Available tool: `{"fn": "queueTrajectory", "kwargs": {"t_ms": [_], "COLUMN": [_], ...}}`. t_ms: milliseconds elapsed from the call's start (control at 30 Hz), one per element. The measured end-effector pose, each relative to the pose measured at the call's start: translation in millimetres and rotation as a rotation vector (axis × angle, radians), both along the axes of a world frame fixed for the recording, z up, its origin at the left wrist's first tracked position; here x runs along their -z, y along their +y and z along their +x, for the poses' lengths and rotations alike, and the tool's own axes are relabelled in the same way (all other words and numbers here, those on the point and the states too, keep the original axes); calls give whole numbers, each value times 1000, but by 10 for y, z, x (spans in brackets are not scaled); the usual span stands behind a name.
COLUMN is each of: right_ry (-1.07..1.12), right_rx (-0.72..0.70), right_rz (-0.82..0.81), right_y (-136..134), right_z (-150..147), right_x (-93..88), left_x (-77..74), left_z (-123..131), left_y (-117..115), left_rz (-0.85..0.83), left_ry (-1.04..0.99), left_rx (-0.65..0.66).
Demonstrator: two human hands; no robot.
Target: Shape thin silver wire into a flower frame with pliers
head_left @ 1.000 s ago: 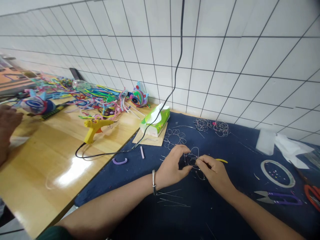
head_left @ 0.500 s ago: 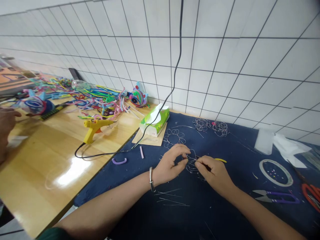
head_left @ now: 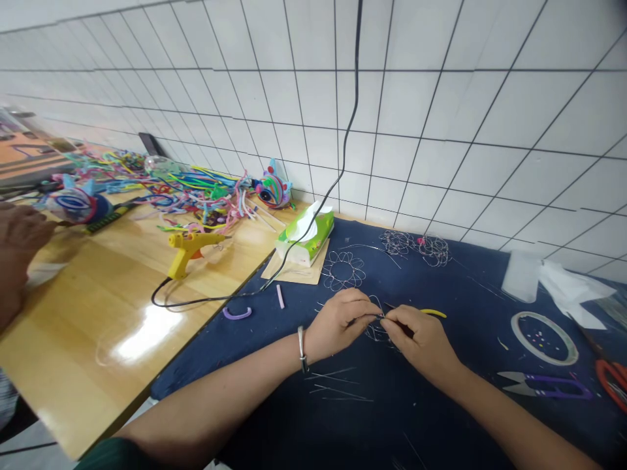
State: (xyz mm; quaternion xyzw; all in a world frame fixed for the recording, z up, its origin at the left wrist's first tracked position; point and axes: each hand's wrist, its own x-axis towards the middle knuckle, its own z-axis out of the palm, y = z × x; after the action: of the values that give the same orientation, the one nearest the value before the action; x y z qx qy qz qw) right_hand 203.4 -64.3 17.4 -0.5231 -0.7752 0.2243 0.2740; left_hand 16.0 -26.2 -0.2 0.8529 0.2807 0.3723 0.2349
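Note:
My left hand [head_left: 340, 323] and my right hand [head_left: 418, 336] meet over the dark blue cloth [head_left: 441, 405], both pinched on a small thin wire shape [head_left: 378, 326] held between their fingertips. A metal bangle sits on my left wrist. Just behind my hands lies a finished wire flower [head_left: 343, 269]. A yellow-tipped tool [head_left: 434, 313] lies beside my right hand. Several cut wire pieces [head_left: 337, 385] lie under my left forearm.
A green tissue pack [head_left: 306, 236], a yellow glue gun [head_left: 189, 248] with its black cord, and a heap of coloured pipe cleaners [head_left: 191, 192] lie on the wooden table. Tangled wire [head_left: 416, 247], a tape ring [head_left: 543, 336], purple snips [head_left: 543, 385] sit right. Another person's hand [head_left: 17, 254] is at far left.
My fingers have closed tighter on the wire shape, the left hand's fingers lowering onto it. The other person's hand at far left shifted slightly.

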Motion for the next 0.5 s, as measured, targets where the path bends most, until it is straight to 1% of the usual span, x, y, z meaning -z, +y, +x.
{"fn": "queueTrajectory", "kwargs": {"t_ms": [133,233,500], "right_ry": [-53,-138,-372], "right_rx": [35,78,104], "right_rz": [-8,31,274], "right_y": [-1,-13,-63], "right_z": [-18,-28,-64], "right_x": [19,39,40], "left_x": [-18,-34,-37], "left_z": [-2,-2,-5], "left_y": [-6,-23,-62], "left_rz": [45,74,104], "left_ry": [32,57,87], "left_rx": [-5,-18,-47]}}
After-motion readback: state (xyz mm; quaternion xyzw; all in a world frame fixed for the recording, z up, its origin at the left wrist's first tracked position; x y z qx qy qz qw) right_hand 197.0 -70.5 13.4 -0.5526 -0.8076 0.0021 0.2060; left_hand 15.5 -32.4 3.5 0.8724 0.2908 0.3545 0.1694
